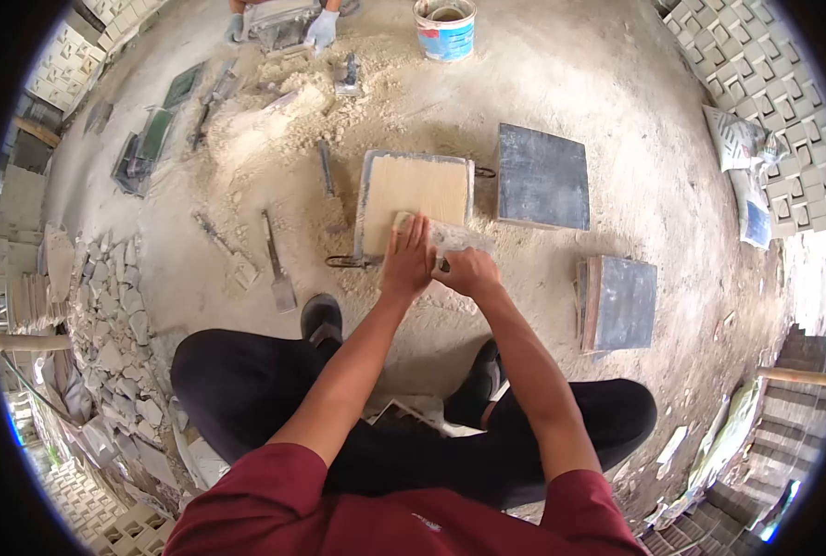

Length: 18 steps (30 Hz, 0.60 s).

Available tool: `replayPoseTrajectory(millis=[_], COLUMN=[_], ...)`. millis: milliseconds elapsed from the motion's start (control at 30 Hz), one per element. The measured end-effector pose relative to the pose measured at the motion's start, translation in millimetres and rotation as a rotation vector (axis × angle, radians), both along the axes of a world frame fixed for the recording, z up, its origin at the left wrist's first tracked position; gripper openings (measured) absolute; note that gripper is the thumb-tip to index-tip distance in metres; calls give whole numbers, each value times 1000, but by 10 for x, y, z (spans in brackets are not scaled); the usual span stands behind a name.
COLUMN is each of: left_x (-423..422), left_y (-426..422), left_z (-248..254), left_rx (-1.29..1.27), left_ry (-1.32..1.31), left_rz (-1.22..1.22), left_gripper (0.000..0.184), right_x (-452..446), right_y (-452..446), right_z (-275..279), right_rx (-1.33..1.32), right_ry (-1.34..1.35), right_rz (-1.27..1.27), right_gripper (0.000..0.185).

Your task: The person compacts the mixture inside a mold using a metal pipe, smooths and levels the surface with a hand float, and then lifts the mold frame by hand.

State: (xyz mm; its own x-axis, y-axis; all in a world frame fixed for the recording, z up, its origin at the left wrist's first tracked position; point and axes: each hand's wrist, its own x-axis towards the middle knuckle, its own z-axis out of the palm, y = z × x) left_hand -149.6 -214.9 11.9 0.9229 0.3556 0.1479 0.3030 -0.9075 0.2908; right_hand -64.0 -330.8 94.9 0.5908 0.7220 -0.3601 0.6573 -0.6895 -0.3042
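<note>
A square mould (367, 199) with a dark rim and two wire handles lies on the ground ahead of me, filled level with a pale sandy mix (417, 185). Across its near right corner is a flat, pale trowel-like tool (461, 238), slightly blurred. My left hand (409, 255) presses on the tool's left end with its fingers stretched out. My right hand (468, 272) is closed round the tool's near side, its handle mostly hidden by the fingers.
Dark square slabs (542, 178) and a smaller stack (624, 304) stand at right. A brush (281, 289) and a hammer-like tool (327, 169) lie left of the mould. Beyond are a sandy heap (292, 116), a bucket (446, 37) and another person's gloved hand (321, 31).
</note>
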Motion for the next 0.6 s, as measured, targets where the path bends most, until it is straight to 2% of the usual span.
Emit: replayPoseTrajectory(millis=[133,200,467,600], left_x=[551,945,1903,2289], left_y=[294,559,1179,1577], left_z=[-65,-52,-149,-63], left_rx=[59,101,171,197], left_ry=[18,-15,-7,6], left_rz=[2,7,115,44], left_gripper=[59,58,59,58], right_x=[600,964,1925,2292], right_y=[299,577,1218,1563], right_z=[-124,-81,-28,-22], right_rx=[-77,-145,-55,8], right_ry=[-68,-19,-83,-52], right_rz=[97,13,47,43], right_gripper=[46,47,45,45])
